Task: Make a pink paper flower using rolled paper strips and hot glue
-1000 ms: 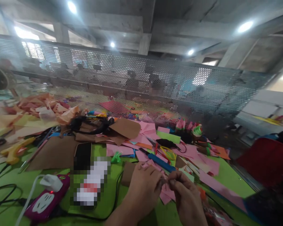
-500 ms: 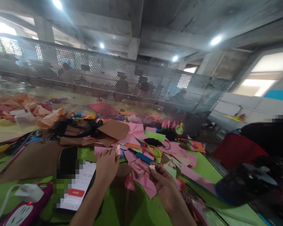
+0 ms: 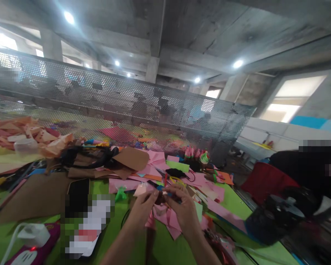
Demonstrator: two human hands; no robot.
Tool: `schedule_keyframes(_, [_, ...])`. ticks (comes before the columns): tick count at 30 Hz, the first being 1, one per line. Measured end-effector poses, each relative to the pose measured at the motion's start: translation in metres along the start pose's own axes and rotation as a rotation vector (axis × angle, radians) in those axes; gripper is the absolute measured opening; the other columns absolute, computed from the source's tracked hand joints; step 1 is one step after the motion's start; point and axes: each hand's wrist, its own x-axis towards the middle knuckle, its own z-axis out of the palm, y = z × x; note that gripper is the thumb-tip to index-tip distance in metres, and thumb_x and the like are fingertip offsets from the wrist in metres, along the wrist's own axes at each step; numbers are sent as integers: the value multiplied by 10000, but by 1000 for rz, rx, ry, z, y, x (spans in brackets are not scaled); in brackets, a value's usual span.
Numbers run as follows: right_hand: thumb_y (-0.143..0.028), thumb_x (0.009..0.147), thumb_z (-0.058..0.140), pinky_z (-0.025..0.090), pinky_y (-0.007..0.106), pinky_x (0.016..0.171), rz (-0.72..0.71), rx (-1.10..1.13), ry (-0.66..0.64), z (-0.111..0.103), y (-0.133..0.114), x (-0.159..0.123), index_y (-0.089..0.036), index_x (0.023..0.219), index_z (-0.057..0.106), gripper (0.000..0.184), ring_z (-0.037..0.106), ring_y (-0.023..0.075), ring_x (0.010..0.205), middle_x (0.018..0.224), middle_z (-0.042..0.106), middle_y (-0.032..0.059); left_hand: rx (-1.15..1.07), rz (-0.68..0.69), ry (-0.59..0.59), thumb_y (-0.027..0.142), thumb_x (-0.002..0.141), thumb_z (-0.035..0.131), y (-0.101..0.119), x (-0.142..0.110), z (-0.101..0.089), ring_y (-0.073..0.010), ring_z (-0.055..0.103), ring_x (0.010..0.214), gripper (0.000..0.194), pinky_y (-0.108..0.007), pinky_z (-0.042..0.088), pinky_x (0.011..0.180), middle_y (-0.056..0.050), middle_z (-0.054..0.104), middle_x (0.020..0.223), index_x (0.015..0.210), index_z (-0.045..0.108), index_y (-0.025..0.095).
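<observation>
My left hand [image 3: 143, 206] and my right hand [image 3: 181, 204] are close together over the middle of the green table. Thumb and fingers of each are pinched together at a small dark bit between them, too hidden to name. Just past the left hand lies a pale pink piece of paper [image 3: 140, 190], and left of that a small bright green crinkled piece [image 3: 121, 193]. Pink paper scraps [image 3: 169, 222] lie beneath the hands. Behind the right hand show the yellow handles of scissors [image 3: 177, 180].
On the left lie a phone [image 3: 95, 221], a dark phone-shaped thing [image 3: 78, 191], brown card [image 3: 44, 195] and a purple power strip [image 3: 48, 239] with a white plug. A perforated metal screen [image 3: 113, 99] stands behind. At right are a dark bag-like shape [image 3: 276, 217] and a person in black [image 3: 289, 162].
My hands, apart before with a small pale piece in the right, have come together at the middle. The left moved right, uncovering the green piece. The view has shifted slightly.
</observation>
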Motion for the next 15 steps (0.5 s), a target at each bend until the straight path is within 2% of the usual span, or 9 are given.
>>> schedule_keyframes(2, [-341, 740, 748, 522, 403, 832, -113, -139, 3, 6, -1, 2, -261, 836, 798, 134, 586, 271, 967, 970, 619, 78, -49, 3, 5, 491, 769, 660, -4, 3, -1, -178, 630, 695, 336, -277, 491, 670, -40, 701, 715, 802, 726, 163])
schedule_keyframes(5, [-271, 769, 708, 507, 397, 903, -163, -191, -21, 17, 4, 0, -283, 897, 796, 156, 575, 266, 1050, 1045, 628, 77, -95, 21, 26, 468, 722, 711, -8, 8, -4, -155, 594, 663, 312, -251, 464, 614, -14, 662, 700, 799, 696, 166])
schedule_keyframes(7, [-241, 768, 699, 530, 367, 870, -138, -133, -62, 21, 9, -3, -277, 984, 780, 234, 593, 247, 1020, 1088, 627, 77, -108, 25, 58, 438, 695, 730, -7, 10, -5, -138, 559, 628, 284, -235, 439, 581, 11, 621, 666, 753, 660, 169])
schedule_keyframes(11, [-269, 770, 706, 555, 309, 720, -34, -7, -59, 18, 15, -8, -256, 1106, 731, 338, 615, 180, 785, 1061, 630, 66, -125, -23, 93, 453, 709, 699, 1, 7, -6, -118, 503, 580, 295, -216, 396, 534, 40, 551, 611, 683, 583, 183])
schedule_keyframes(15, [-337, 803, 698, 529, 318, 752, -11, -19, -59, 8, 15, -11, -222, 1028, 751, 259, 625, 221, 881, 1054, 652, 82, -127, -80, 95, 517, 714, 685, 5, 1, -5, -136, 527, 612, 337, -235, 427, 553, 23, 560, 653, 708, 589, 193])
